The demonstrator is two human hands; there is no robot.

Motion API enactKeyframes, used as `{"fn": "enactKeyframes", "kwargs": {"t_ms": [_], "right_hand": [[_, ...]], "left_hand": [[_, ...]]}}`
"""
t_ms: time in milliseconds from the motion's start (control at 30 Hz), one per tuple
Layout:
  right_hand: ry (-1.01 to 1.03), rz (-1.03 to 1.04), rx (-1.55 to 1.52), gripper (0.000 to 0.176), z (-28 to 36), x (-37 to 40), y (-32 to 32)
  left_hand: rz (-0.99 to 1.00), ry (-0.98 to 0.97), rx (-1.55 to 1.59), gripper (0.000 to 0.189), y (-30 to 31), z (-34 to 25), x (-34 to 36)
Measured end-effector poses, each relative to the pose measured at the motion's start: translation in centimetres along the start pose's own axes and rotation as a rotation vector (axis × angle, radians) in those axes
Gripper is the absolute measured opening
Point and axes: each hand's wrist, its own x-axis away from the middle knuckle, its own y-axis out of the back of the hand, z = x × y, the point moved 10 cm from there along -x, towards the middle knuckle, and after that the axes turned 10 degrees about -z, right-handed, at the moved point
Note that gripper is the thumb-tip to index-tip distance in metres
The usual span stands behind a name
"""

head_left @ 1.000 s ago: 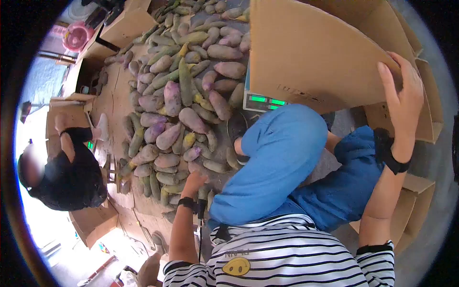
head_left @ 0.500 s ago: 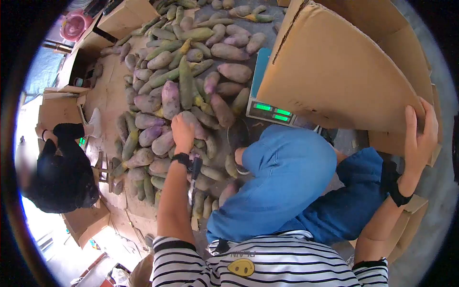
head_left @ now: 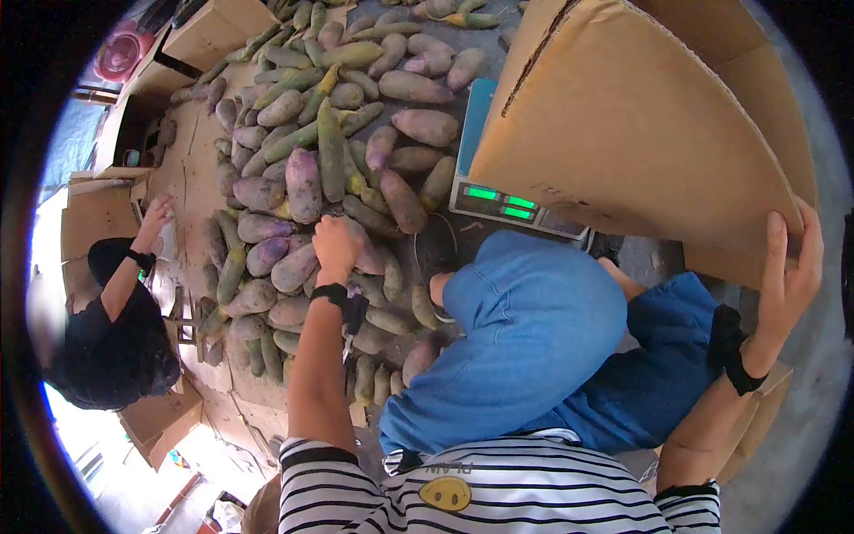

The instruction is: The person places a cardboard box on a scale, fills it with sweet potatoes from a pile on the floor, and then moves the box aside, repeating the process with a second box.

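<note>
My left hand [head_left: 336, 245] is closed over the top end of a purplish radish [head_left: 367, 256] that lies in the heap; its fingertips are partly hidden. Around it lie several more radishes, such as a pink-purple one [head_left: 303, 185] and a long green one [head_left: 330, 153]. At the right, my right hand [head_left: 792, 276] grips the near edge of a tall cardboard box [head_left: 623, 116], thumb on one side of the wall and fingers on the other. The box rests tilted over a digital scale [head_left: 469, 192] whose green displays are lit.
Another person in black [head_left: 116, 334] sits at the left, with an arm raised. Cardboard boxes [head_left: 218, 36] stand along the far left. My bent knee in blue trousers [head_left: 543, 303] is between the heap and the box. A pink round item [head_left: 120, 55] is at the top left.
The view has shifted slightly, so the heap sits further left. My hands keep nearly the same places on the radish and the box. The other person has lifted an arm.
</note>
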Motion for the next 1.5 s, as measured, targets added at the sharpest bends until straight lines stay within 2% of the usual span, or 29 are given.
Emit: {"fn": "enactKeyframes", "kwargs": {"t_ms": [33, 100, 167, 233, 267, 300, 367, 433, 500, 567, 633, 767, 833, 867, 933, 1000, 1067, 1133, 1200, 1233, 1267, 1300, 1333, 1400, 1433, 1500], "right_hand": [[-0.001, -0.001, 0.000, 0.028, 0.0, 0.0, 0.0], [0.035, -0.006, 0.005, 0.029, 0.3, -0.1, 0.0], [0.051, -0.021, 0.020, 0.029, 1.0, -0.1, 0.2], [0.060, -0.041, 0.043, 0.030, 1.5, -0.2, 0.4], [0.091, -0.064, 0.042, 0.030, 2.0, -0.2, 0.6], [0.121, -0.087, 0.043, 0.031, 2.3, -0.2, 0.7], [0.125, -0.088, 0.017, 0.030, 2.3, -0.2, 0.6], [0.123, -0.095, -0.003, 0.029, 2.2, -0.4, 0.7], [0.216, -0.114, -0.011, 0.027, 3.4, -0.5, 0.9], [0.239, -0.123, -0.005, 0.028, 3.5, -0.7, 1.0], [0.301, -0.159, -0.035, 0.029, 3.6, -0.7, 1.2], [0.317, -0.285, -0.062, 0.030, 2.8, -0.3, 1.6], [0.294, -0.301, -0.068, 0.030, 2.4, -0.3, 1.7], [0.297, -0.300, -0.100, 0.030, 2.4, -0.2, 1.7], [0.278, -0.321, -0.107, 0.030, 2.2, 0.0, 1.9], [0.278, -0.348, -0.150, 0.029, 2.0, 0.2, 2.0], [0.261, -0.346, -0.155, 0.029, 1.9, 0.3, 2.1], [0.250, -0.346, -0.163, 0.028, 1.9, 0.2, 2.2], [0.239, -0.323, -0.165, 0.027, 2.0, 0.1, 2.1], [0.232, -0.326, -0.159, 0.027, 2.0, 0.0, 2.1], [0.233, -0.328, -0.164, 0.027, 2.1, 0.0, 2.0], [0.233, -0.328, -0.169, 0.026, 2.2, -0.1, 2.0], [0.226, -0.326, -0.159, 0.026, 2.2, 0.0, 1.9], [0.220, -0.315, -0.210, 0.027, 2.4, 0.1, 1.7], [0.215, -0.312, -0.203, 0.027, 2.5, 0.1, 1.6], [0.211, -0.332, -0.209, 0.027, 2.5, 0.1, 1.6]], "left_hand": [[-0.001, -0.001, 0.000, 0.045, 0.3, -0.5, 0.6], [-0.048, -0.138, -0.021, 0.042, 1.4, -2.9, 2.0], [0.010, -0.147, 0.003, 0.048, 0.8, -3.6, 3.9], [-0.076, -0.201, 0.177, 0.056, -0.8, -4.3, 5.4], [0.044, -0.205, 0.116, 0.064, -2.7, -4.1, 5.6], [0.040, -0.215, 0.116, 0.064, -2.1, -4.6, 5.7], [0.105, -0.104, 0.049, 0.067, -1.5, -4.0, 5.9], [0.133, -0.102, 0.019, 0.069, -1.2, -4.0, 6.0], [0.156, -0.114, -0.012, 0.072, -1.4, -3.7, 6.0], [0.205, -0.034, 0.102, 0.076, -2.8, -2.7, 6.4], [0.238, -0.044, 0.197, 0.079, -2.8, -2.9, 7.4], [0.006, -0.168, 0.251, 0.080, -1.7, -2.6, 10.2], [-0.077, -0.034, 0.425, 0.078, 0.0, -1.4, 11.4], [-0.079, -0.063, 0.416, 0.078, 0.8, -1.6, 11.3], [-0.028, 0.194, 0.626, 0.076, 3.8, -0.5, 11.8], [-0.252, 0.138, 0.735, 0.073, 9.7, -1.1, 11.3], [-0.456, 0.099, 0.652, 0.070, 16.2, -0.8, 10.0], [-0.624, 0.090, 1.004, 0.074, 27.2, -6.0, 11.0], [-0.949, -0.086, 1.196, 0.075, 35.2, -8.3, 11.4], [-1.043, -0.239, 1.277, 0.061, 39.5, -11.0, 11.8], [-1.097, -0.433, 1.452, 0.063, 42.9, -14.2, 12.0], [-1.107, -0.478, 1.446, 0.064, 44.5, -13.8, 10.0], [-0.995, -0.623, 1.522, 0.058, 46.1, -17.3, 9.9], [-1.047, -0.653, 1.316, 0.052, 48.7, -22.2, 10.2], [-1.057, -0.500, 1.157, 0.049, 48.4, -22.7, 8.9], [-0.902, -0.596, 0.987, 0.048, 46.7, -25.0, 6.9]]}}
